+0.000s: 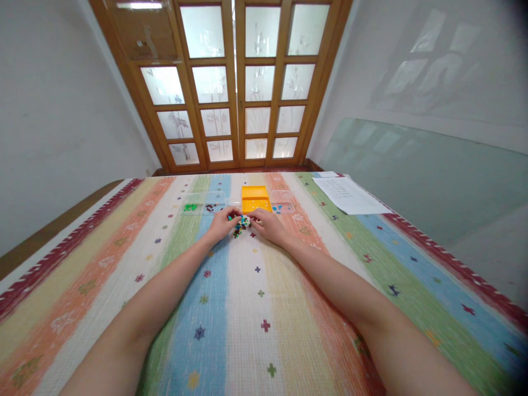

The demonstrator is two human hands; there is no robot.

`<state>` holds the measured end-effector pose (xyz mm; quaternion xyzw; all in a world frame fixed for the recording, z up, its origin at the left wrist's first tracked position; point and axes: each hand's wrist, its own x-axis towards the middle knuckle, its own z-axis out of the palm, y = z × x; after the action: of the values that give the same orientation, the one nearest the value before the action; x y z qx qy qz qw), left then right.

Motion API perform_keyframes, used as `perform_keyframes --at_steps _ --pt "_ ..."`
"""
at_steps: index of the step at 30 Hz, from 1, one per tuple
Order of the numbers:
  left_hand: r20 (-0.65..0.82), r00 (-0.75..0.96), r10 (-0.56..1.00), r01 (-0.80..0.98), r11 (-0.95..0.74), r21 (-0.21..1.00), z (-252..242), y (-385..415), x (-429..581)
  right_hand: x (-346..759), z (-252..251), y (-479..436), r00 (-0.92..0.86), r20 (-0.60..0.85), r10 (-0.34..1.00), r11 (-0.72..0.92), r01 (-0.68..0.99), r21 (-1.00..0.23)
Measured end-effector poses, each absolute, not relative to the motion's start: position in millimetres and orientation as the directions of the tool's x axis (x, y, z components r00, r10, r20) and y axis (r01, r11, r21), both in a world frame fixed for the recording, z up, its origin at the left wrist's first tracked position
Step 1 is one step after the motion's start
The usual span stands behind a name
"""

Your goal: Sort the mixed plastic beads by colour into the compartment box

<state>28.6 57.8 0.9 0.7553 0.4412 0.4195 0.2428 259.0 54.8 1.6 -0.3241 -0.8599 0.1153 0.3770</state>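
Note:
A small heap of tiny mixed pieces (244, 222), white, blue, green and dark ones, lies on the tablecloth between my two hands. My left hand (224, 223) is at the heap's left side, its fingers curled and closed towards the thumb. From the right, my right hand (266, 223) reaches in with bent fingers pressed together at the heap's edge. Whatever either hand pinches is too small to make out. Just behind the hands stands an open orange-yellow box (254, 192) with a few pale bits inside.
Left of the yellow box, clear plastic compartments hold green pieces (190, 207) and dark red-brown pieces (212, 208). Blue pieces (279, 209) lie in a clear tray on the right. Printed paper sheets (350, 195) rest at the far right of the striped tablecloth (243, 330).

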Motion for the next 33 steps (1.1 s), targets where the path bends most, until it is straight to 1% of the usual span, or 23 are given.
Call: perform_keyframes --at_steps 5,11,14,18,21,23,25,27,30,33 --pt "0.390 0.237 0.890 0.344 -0.453 0.822 -0.7 56.0 38.2 258.9 4.1 51.6 -0.523 0.597 0.608 0.788 0.488 -0.374" --pt "0.303 0.244 0.921 0.235 -0.360 0.903 -5.1 55.5 46.0 259.5 -1.2 55.1 -0.516 0.639 0.570 0.804 0.512 -0.304" --pt "0.278 0.270 0.922 0.226 -0.341 0.913 -7.8 55.6 48.2 259.7 -4.6 57.5 -0.532 0.634 0.561 0.805 0.530 -0.267" --pt "0.282 0.284 0.916 0.268 -0.358 0.894 -9.4 56.0 47.7 260.2 -5.8 58.4 -0.523 0.591 0.614 0.770 0.561 -0.303" --pt "0.310 0.257 0.915 0.378 -0.391 0.839 -9.9 57.5 43.4 264.0 -4.4 61.3 -0.446 0.582 0.680 0.714 0.582 -0.389" --pt "0.326 0.243 0.914 0.456 -0.404 0.793 -9.8 58.5 39.2 270.3 -2.9 66.4 -0.352 0.591 0.726 0.658 0.604 -0.448" --pt "0.342 0.243 0.908 0.522 -0.420 0.743 -8.5 58.4 35.2 280.1 -1.2 73.9 -0.253 0.602 0.757 0.597 0.642 -0.481" --pt "0.370 0.274 0.888 0.594 -0.459 0.661 -5.6 56.3 32.5 292.2 0.3 82.4 -0.137 0.624 0.769 0.531 0.680 -0.505" --pt "0.397 0.372 0.839 0.685 -0.537 0.492 0.1 50.2 31.9 310.6 0.8 94.0 0.042 0.631 0.775 0.406 0.731 -0.548" --pt "0.386 0.446 0.807 0.728 -0.578 0.369 3.7 43.6 34.4 323.7 -2.0 101.8 0.153 0.603 0.783 0.291 0.767 -0.572"
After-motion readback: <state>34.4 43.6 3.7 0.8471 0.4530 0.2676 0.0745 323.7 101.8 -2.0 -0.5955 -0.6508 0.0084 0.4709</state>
